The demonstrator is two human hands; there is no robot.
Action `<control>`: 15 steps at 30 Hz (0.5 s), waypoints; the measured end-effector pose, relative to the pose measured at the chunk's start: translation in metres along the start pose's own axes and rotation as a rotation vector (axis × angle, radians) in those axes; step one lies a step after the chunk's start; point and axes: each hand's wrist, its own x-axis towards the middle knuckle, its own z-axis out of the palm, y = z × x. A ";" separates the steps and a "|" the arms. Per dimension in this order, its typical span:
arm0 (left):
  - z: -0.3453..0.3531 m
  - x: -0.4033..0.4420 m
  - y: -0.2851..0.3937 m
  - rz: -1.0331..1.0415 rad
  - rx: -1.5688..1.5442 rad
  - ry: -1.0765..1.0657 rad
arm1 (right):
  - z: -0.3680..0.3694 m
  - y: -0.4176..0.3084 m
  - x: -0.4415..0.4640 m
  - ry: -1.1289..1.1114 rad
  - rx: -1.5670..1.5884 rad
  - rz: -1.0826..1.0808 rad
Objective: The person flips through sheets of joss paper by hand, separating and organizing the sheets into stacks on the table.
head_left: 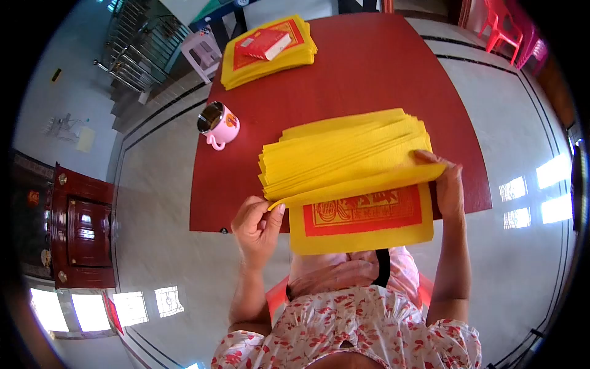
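A fanned stack of yellow paper sheets (350,147) lies at the near side of the dark red table. My left hand (258,224) pinches the left corner of a yellow paper sheet (362,184) between thumb and fingers. At its right end, my right hand (445,184) grips the same sheet, which is lifted and curled across the pile. Below it, a sheet with a red printed panel (369,215) and gold markings faces up, overhanging the table's near edge above my lap.
A pink mug (220,126) with a metal inside stands at the table's left edge. Farther back, another yellow paper stack (270,67) carries a red and white box (266,44). Beyond the red table (375,67) are a pale stool (201,54) and a red chair (501,31).
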 end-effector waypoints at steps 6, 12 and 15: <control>0.010 0.008 0.001 -0.044 -0.061 0.109 | 0.005 -0.008 0.001 -0.027 -0.079 0.051; 0.009 -0.003 0.009 -0.406 -0.405 0.268 | 0.028 -0.014 0.004 0.047 -0.067 -0.120; 0.003 -0.027 -0.002 -0.709 -0.717 0.166 | 0.028 -0.023 0.004 -0.001 -0.085 -0.094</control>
